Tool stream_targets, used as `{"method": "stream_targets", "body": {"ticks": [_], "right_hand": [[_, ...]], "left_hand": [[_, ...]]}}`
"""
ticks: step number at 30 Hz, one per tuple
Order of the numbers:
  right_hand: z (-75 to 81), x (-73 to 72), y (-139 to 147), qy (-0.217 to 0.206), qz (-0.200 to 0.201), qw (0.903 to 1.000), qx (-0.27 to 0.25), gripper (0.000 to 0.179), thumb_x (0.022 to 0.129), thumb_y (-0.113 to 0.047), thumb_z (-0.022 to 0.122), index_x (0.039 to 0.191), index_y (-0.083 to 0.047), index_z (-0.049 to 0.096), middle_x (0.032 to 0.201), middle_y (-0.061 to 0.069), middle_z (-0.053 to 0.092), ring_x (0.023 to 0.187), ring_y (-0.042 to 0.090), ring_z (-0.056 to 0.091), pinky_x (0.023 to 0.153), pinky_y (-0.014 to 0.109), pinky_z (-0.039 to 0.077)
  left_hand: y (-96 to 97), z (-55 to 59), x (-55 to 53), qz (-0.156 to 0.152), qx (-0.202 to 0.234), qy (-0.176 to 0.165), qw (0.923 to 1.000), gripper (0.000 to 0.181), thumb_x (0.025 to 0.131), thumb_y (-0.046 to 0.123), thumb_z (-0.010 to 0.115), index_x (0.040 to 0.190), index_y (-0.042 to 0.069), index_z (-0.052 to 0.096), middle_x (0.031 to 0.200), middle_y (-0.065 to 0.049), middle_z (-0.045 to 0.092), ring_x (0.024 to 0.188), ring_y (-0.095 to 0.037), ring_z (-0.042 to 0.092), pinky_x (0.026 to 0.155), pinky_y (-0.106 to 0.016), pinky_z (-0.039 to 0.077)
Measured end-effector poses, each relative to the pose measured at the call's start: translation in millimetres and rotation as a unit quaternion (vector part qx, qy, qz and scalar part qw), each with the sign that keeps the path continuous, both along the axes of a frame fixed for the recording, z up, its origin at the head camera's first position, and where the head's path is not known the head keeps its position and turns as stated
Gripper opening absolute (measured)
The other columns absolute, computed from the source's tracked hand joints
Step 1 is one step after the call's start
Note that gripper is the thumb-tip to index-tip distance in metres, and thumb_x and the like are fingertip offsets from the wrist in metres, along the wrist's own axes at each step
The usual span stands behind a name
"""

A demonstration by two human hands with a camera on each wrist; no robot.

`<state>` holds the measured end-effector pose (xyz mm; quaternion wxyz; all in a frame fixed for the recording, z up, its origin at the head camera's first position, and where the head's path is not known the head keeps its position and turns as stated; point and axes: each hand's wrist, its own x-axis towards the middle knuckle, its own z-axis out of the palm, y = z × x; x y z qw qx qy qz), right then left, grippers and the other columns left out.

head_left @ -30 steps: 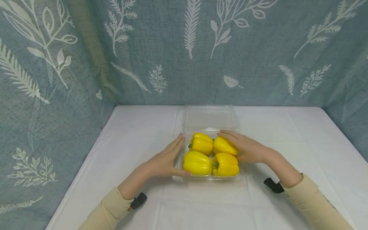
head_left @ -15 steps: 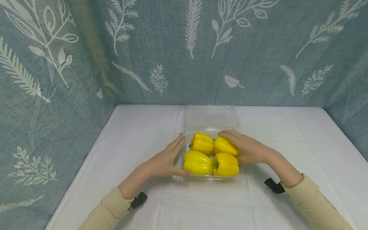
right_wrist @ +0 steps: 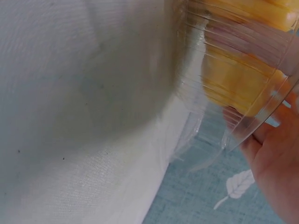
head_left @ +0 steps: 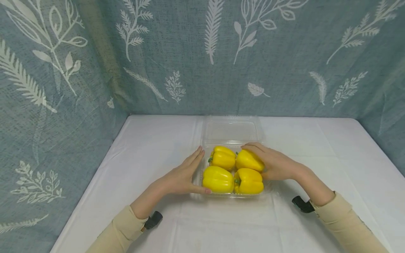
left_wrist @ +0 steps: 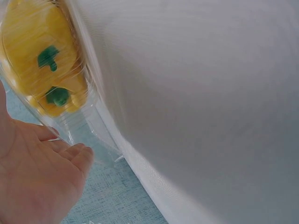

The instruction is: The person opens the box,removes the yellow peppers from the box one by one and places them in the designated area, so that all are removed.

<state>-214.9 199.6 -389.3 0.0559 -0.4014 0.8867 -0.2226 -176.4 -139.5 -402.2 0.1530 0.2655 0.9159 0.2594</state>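
A clear plastic box (head_left: 205, 182) is sitting near the middle of the table (head_left: 316, 147), its hinged lid (head_left: 231, 130) lying open flat behind it, toward the leaf-patterned curtain (head_left: 202, 52). Four yellow peppers (head_left: 217, 178) are lying inside the box in two rows of two, packed against each other. The left hand (head_left: 181, 177) is resting against the left wall of the box, its fingers straight and its thumb lying along the near left corner; its grip is relaxed and is closing around nothing. The right hand (head_left: 273, 163) is lying against the right side of the box, its fingers arching over the far right pepper (head_left: 248, 160) and touching it. The right wrist view is showing fingers (right_wrist: 275, 163) through the ribbed wall, but whether this grip is clasping the pepper cannot be told.
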Motion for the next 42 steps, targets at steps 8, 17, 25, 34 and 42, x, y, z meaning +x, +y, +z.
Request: {"method": "stream_targets", "body": {"ticks": [8, 17, 25, 34, 42], "right_hand": [[-0.8, 0.3, 3, -0.015, 0.000, 0.9997, -0.019, 0.093, 0.074, -0.017, 0.084, 0.150, -0.009, 0.030, 0.153, 0.008, 0.029, 0.137, 0.031, 0.037, 0.107, 0.051, 0.038], [-5.9, -1.2, 9, -0.029, -0.005, 0.9981, -0.054, 0.100, 0.075, -0.011, 0.083, 0.154, -0.015, 0.021, 0.155, 0.011, 0.023, 0.140, 0.031, 0.030, 0.110, 0.052, 0.033], [-4.1, 2.6, 12, -0.036, -0.008, 0.9953, -0.090, 0.098, 0.074, 0.001, 0.076, 0.154, -0.010, 0.020, 0.155, 0.012, 0.023, 0.139, 0.032, 0.030, 0.109, 0.054, 0.033], [-3.0, 5.2, 15, -0.038, -0.039, 0.9906, -0.125, 0.100, 0.074, -0.001, 0.080, 0.154, -0.013, 0.020, 0.155, 0.014, 0.023, 0.137, 0.032, 0.031, 0.109, 0.057, 0.032], [-1.2, 6.7, 19, -0.033, -0.090, 0.9811, -0.168, 0.104, 0.074, -0.008, 0.083, 0.155, -0.017, 0.019, 0.150, 0.015, 0.026, 0.128, 0.030, 0.038, 0.104, 0.057, 0.036]], "left_hand": [[-0.6, 2.2, 1.0, -0.006, 0.006, 0.006, 0.9999, 0.128, 0.071, 0.067, 0.075, 0.157, 0.011, -0.002, 0.162, -0.003, -0.013, 0.148, -0.025, -0.001, 0.117, -0.046, 0.016], [-0.7, -0.7, -0.6, -0.006, 0.006, 0.005, 1.0000, 0.128, 0.071, 0.069, 0.073, 0.157, 0.011, -0.003, 0.162, -0.002, -0.014, 0.148, -0.023, -0.001, 0.117, -0.045, 0.017], [-0.1, 0.5, 0.6, -0.004, 0.002, 0.007, 1.0000, 0.128, 0.071, 0.069, 0.073, 0.157, 0.012, -0.004, 0.162, -0.001, -0.015, 0.148, -0.025, -0.001, 0.117, -0.046, 0.017], [-0.3, -0.7, 0.9, 0.001, 0.008, 0.004, 1.0000, 0.128, 0.072, 0.068, 0.073, 0.157, 0.011, -0.002, 0.162, 0.001, -0.014, 0.148, -0.024, -0.001, 0.117, -0.048, 0.018], [0.6, -0.1, 1.0, 0.005, 0.005, -0.002, 1.0000, 0.128, 0.071, 0.069, 0.073, 0.157, 0.013, -0.003, 0.162, 0.002, -0.015, 0.148, -0.023, -0.001, 0.116, -0.048, 0.019]]}}
